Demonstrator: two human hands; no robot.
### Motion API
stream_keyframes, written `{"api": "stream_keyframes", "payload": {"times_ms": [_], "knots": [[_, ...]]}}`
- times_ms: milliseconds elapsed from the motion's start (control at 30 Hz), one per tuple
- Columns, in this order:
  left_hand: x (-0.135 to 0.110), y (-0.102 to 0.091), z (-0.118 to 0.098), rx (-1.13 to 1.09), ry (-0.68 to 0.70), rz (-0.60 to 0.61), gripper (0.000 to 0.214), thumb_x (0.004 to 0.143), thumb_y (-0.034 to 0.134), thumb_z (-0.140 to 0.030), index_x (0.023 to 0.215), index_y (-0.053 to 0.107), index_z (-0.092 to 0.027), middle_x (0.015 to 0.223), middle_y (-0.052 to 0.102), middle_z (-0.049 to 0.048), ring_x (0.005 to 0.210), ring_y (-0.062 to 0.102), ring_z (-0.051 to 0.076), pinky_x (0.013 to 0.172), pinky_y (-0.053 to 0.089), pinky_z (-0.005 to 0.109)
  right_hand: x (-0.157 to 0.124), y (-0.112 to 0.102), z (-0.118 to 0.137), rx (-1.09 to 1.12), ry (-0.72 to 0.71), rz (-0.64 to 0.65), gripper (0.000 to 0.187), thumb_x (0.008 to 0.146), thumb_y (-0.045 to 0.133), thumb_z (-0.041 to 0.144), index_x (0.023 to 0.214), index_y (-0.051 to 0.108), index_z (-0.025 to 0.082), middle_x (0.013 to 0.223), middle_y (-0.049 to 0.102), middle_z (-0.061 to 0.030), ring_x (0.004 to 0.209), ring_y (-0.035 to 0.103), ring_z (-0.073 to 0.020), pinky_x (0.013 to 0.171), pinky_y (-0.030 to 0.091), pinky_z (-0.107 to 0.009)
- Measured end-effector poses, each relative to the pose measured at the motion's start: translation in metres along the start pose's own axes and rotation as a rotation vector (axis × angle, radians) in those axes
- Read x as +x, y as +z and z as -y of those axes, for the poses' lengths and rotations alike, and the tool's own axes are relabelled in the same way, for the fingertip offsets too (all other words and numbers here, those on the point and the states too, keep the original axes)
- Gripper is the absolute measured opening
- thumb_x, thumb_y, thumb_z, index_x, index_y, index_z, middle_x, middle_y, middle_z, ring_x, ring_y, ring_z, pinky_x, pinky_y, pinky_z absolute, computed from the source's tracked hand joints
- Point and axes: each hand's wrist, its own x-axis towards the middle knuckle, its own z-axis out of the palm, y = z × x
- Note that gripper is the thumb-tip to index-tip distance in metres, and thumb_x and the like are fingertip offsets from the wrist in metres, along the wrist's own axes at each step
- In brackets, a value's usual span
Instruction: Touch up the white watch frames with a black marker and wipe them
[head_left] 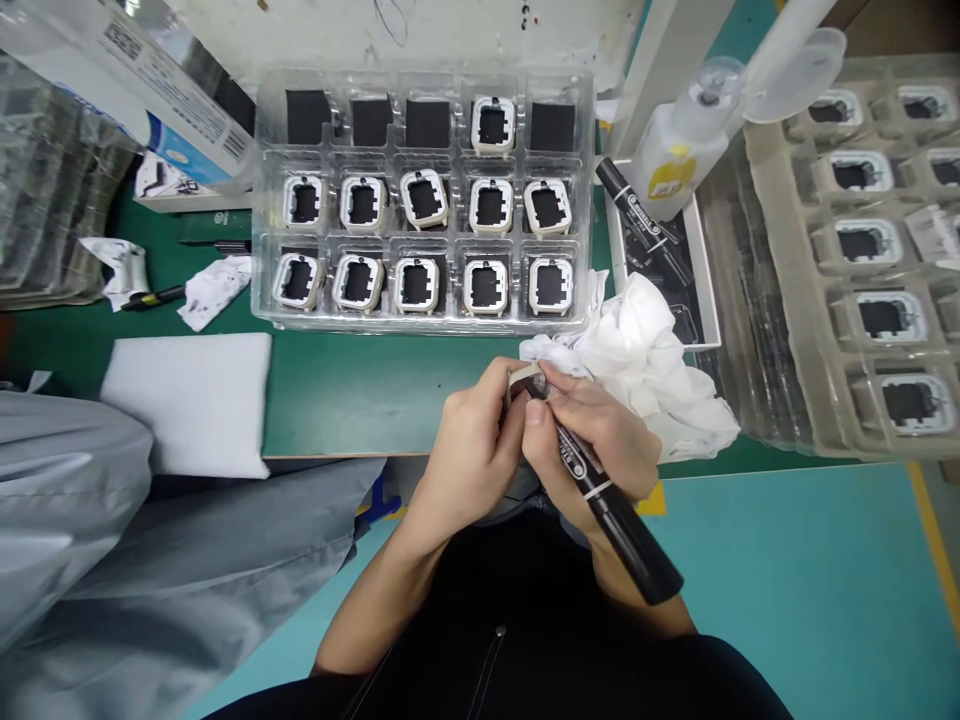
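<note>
My left hand (474, 440) is closed on a small pale frame (523, 374), the same sort of piece as the white square watch-case-like frames in the tray. In my right hand (592, 440) is a black marker pen (626, 535), its thick rear end slanting down toward my lap. The pen's tip end meets the frame between my fingers, where the exact contact is hidden. Both hands are close together above the table's front edge. Beyond them lies a clear plastic tray (420, 323) with white frames in most pockets; several back-row pockets show only black pads.
To the right are crumpled white cloths (645, 350), a white box (709, 335) holding markers, a pump bottle (679, 150) and stacked trays (780, 340). A white foam pad (187, 400) lies left, near another person's grey clothing (67, 500). A large labelled bottle (142, 80) leans behind.
</note>
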Motion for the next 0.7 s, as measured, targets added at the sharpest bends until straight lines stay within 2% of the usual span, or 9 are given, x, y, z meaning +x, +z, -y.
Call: {"api": "stream_keyframes", "payload": {"times_ms": [67,167,267,433,600,700], "knots": [[-0.0014,0.0021,-0.0009,0.012,-0.007,-0.014,0.014,0.116,0.056,-0.027,0.117,0.069,-0.022,0.094,0.081,0.0007,0.076,0.07,0.016,0.073,0.051,0.026,-0.001,0.0012,-0.0004,-0.021,-0.043,-0.008,0.026,0.095,0.08,0.004,0.111,0.075,0.024,0.091,0.086,-0.002,0.095,0.093,-0.0264,0.092,0.082,-0.04],[-0.003,0.0042,-0.002,0.033,-0.022,-0.02,0.014,0.116,0.056,-0.027,0.118,0.069,-0.023,0.096,0.081,0.0012,0.077,0.07,0.016,0.073,0.051,0.026,-0.0004,0.0013,-0.0013,0.032,0.027,-0.015,0.025,0.096,0.08,0.007,0.112,0.075,0.026,0.092,0.087,-0.0016,0.096,0.093,-0.0265,0.088,0.081,-0.037],[-0.0024,0.0035,-0.0025,0.046,-0.035,-0.015,0.013,0.115,0.058,-0.027,0.115,0.07,-0.023,0.087,0.077,-0.0008,0.072,0.065,0.015,0.072,0.05,0.026,0.0013,0.0011,-0.0024,0.062,0.083,-0.037,0.02,0.098,0.08,0.013,0.109,0.074,0.028,0.092,0.087,-0.0003,0.092,0.093,-0.0253,0.082,0.081,-0.036],[0.0014,0.0001,-0.0039,0.025,-0.048,-0.012,0.014,0.112,0.058,-0.024,0.112,0.071,-0.023,0.081,0.072,-0.0026,0.068,0.059,0.015,0.072,0.049,0.027,0.0012,0.0009,-0.0029,0.046,0.059,-0.003,0.021,0.097,0.08,0.011,0.108,0.074,0.028,0.098,0.09,-0.0021,0.096,0.093,-0.0262,0.085,0.082,-0.039],[0.0023,-0.0006,-0.0034,0.003,-0.067,0.0,0.013,0.112,0.06,-0.026,0.113,0.073,-0.023,0.082,0.073,-0.0023,0.068,0.059,0.015,0.072,0.049,0.028,-0.0006,0.001,-0.0036,0.081,0.067,-0.048,0.021,0.096,0.082,0.013,0.108,0.075,0.028,0.093,0.088,0.0008,0.097,0.094,-0.0279,0.086,0.082,-0.04],[0.0014,0.0001,-0.002,0.005,-0.047,-0.007,0.014,0.111,0.059,-0.024,0.114,0.073,-0.022,0.082,0.073,-0.0026,0.068,0.059,0.015,0.071,0.048,0.028,0.0,0.0016,-0.0041,0.062,0.021,-0.038,0.023,0.095,0.082,0.011,0.109,0.075,0.028,0.091,0.088,0.0007,0.098,0.094,-0.0283,0.086,0.083,-0.039]]}}
